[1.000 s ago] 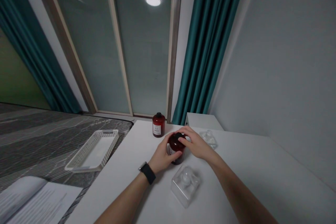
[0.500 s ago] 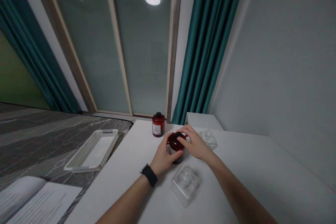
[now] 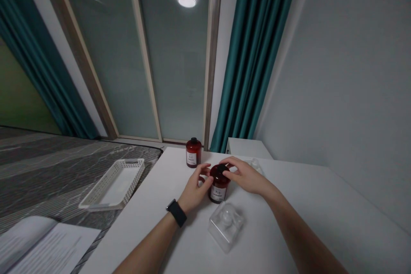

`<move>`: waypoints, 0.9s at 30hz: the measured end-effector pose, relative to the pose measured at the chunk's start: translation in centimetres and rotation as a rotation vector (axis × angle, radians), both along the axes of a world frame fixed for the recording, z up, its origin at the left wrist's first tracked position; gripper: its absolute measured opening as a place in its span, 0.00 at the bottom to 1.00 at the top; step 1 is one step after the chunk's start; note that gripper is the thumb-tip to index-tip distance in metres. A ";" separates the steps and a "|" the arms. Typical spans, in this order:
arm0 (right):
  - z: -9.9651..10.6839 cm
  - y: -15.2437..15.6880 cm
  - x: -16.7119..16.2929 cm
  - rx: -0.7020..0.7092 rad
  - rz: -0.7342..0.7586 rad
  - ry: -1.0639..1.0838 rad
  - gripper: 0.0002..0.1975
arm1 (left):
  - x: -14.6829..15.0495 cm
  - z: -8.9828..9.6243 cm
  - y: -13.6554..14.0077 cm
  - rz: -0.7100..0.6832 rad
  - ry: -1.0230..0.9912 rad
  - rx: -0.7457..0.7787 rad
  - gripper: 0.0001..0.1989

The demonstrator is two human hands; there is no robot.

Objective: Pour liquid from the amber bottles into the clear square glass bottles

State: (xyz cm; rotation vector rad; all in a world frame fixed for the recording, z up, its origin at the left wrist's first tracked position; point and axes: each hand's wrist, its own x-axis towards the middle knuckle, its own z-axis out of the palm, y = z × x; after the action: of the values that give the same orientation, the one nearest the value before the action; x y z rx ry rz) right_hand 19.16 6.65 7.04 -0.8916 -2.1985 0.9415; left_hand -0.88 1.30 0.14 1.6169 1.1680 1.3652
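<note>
Left hand point(image 3: 193, 190), black-strapped watch point(image 3: 176, 213) at its wrist, has loosened since half a second ago; its fingers now stand parted at the left of the dark red, glossy, round-shouldered bottle point(image 3: 220, 183), contact not discernible; the bottle's white paper label point(image 3: 218, 194), mostly covered then, now shows; the bottle appears upright on the white tabletop point(image 3: 147, 214), between the hands, so the left probably steadies it less; right hand point(image 3: 248, 177) curls about its black cap point(image 3: 221, 168) and shoulder, whether gripping or resting not determinable

Surface: opened printed book point(image 3: 48, 244) and white perforated plastic basket point(image 3: 141, 173) on dark grey patterned cloth point(image 3: 64, 171); on the tabletop, a second dark red bottle point(image 3: 193, 153) farther back, a transparent moulded plastic package point(image 3: 224, 224) just in front of the first bottle, another transparent package point(image 3: 256, 165) partly behind the right hand

Room: teal curtain point(image 3: 38, 60); wood-framed frosted glass doors point(image 3: 180, 72) reflecting a round light point(image 3: 186, 0); second teal curtain point(image 3: 260, 51); white box-shaped cabinet point(image 3: 248, 147); grey wall point(image 3: 353, 72)
</note>
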 end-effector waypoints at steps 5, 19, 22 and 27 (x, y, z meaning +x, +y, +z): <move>-0.6 0.4 -0.4 0.008 0.021 0.063 0.15 | 0.2 0.1 0.1 0.007 -0.012 -0.004 0.16; -1.1 0.5 -0.8 0.117 -0.017 0.072 0.08 | 0.6 -0.3 0.8 -0.114 -0.106 -0.008 0.23; -1.3 0.2 -1.0 0.144 -0.049 0.063 0.08 | 0.9 0.0 0.5 -0.097 -0.121 -0.007 0.22; -1.5 -0.1 -1.4 0.199 -0.088 0.042 0.06 | 0.9 0.3 0.3 -0.087 -0.112 -0.007 0.24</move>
State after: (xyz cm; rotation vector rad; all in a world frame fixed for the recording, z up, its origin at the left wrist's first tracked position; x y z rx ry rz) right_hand 17.72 6.51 5.55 -0.8594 -2.1543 0.6806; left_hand 0.06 1.62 0.41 1.5471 1.0236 1.3759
